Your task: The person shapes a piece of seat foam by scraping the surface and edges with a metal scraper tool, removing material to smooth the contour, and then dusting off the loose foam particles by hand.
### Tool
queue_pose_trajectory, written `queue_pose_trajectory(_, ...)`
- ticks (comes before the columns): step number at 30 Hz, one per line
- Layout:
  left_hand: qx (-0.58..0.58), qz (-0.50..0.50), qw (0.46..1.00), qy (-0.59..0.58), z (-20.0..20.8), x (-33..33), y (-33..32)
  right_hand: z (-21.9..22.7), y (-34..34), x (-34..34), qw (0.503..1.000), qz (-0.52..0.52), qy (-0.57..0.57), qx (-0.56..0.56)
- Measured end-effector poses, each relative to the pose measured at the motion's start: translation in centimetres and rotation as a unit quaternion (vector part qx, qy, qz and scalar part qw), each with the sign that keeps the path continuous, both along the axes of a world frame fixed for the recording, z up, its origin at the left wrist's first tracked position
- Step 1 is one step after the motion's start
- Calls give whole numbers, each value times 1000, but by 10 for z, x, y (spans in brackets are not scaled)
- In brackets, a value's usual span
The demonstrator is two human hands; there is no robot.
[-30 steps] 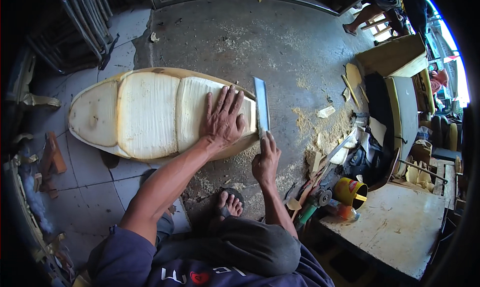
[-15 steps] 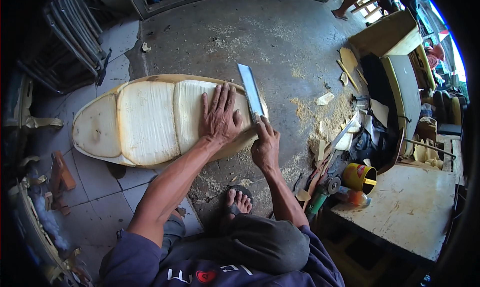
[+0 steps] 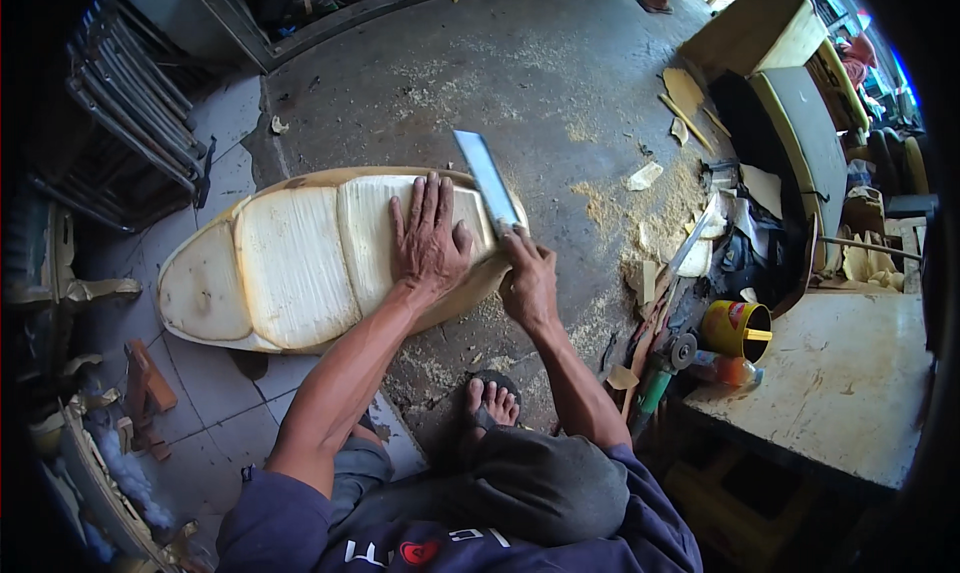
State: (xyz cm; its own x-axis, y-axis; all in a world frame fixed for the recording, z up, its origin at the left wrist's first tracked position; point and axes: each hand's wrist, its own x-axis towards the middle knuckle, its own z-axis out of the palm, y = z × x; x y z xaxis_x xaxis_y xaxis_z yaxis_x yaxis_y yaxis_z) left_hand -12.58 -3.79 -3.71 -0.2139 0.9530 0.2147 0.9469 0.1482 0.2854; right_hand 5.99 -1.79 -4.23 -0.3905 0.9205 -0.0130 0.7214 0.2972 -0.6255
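Note:
A long, cream-coloured foam seat pad, its top split into several sections by grooves, lies across the floor ahead of me. My left hand rests flat on the pad's right part, fingers stretched out. My right hand is closed round the lower end of a knife with a long, broad, shiny blade. The handle is mostly hidden by my fingers. That blade points away and slightly left, over the pad's right end; whether its edge touches the foam I cannot tell.
Foam scraps and crumbs litter the floor. To the right are a green angle grinder, a yellow tin and a worn low table. Folded metal chairs stand at the left, near a brown wooden piece. Someone's foot shows far off.
The whole view has shifted a little. The knife blade now leans slightly more to the left, with my right hand still on it. My left hand stays flat on the foam pad.

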Motion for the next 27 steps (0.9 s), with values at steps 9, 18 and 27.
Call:
queue_pose_trajectory(9,-16,7,1000,19,-8,2,1,5,18,0,998,-49,-16,-36)
queue_pose_trajectory(18,-3,4,1000,13,-8,5,7,-1,29,4,997,-54,-15,-54)
queue_pose_trajectory(27,-10,4,1000,28,-14,0,2,0,4,-6,998,-20,-19,-59)
